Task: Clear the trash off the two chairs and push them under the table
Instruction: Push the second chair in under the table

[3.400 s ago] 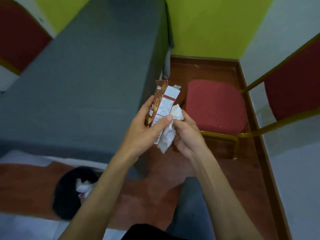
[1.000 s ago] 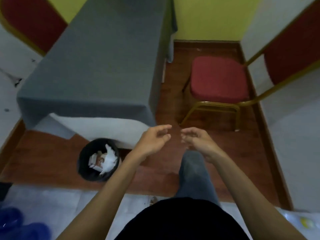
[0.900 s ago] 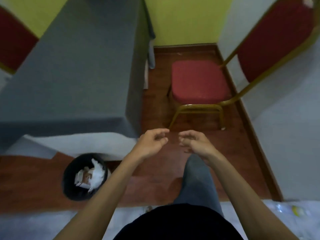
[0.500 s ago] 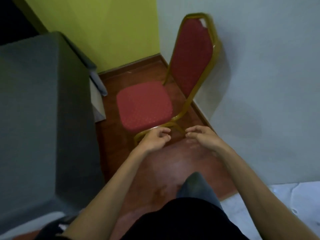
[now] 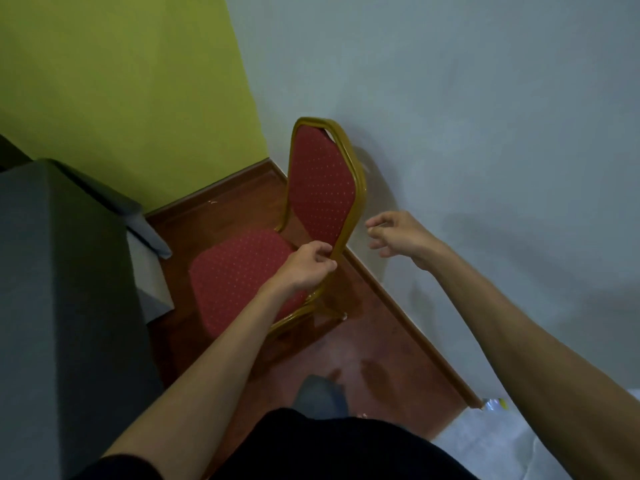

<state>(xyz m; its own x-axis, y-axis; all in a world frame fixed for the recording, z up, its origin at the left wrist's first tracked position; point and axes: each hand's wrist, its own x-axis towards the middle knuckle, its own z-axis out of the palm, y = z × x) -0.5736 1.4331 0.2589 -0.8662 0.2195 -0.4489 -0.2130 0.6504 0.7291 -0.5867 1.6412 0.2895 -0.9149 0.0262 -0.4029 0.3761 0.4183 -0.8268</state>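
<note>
A red padded chair (image 5: 239, 271) with a gold metal frame stands in the corner, its back against the white wall and its seat bare. My left hand (image 5: 304, 268) is at the lower part of the backrest's gold frame with its fingers curled at the bar; whether it grips the bar is unclear. My right hand (image 5: 398, 237) hovers to the right of the backrest, fingers spread, holding nothing and apart from the chair. The table (image 5: 52, 271), draped in a grey cloth, fills the left side.
The white wall (image 5: 485, 150) runs close behind the chair and a green wall (image 5: 121, 81) closes the far end. A brown wooden floor strip (image 5: 381, 358) lies between table and wall. My leg and dark top are at the bottom. A plastic wrapper (image 5: 495, 405) lies at the lower right.
The carton and tissue left my hands and lay in the black bin. The view swung right, toward the chair. Both hands rose from the seat's front to the backrest, the left reaching its frame.
</note>
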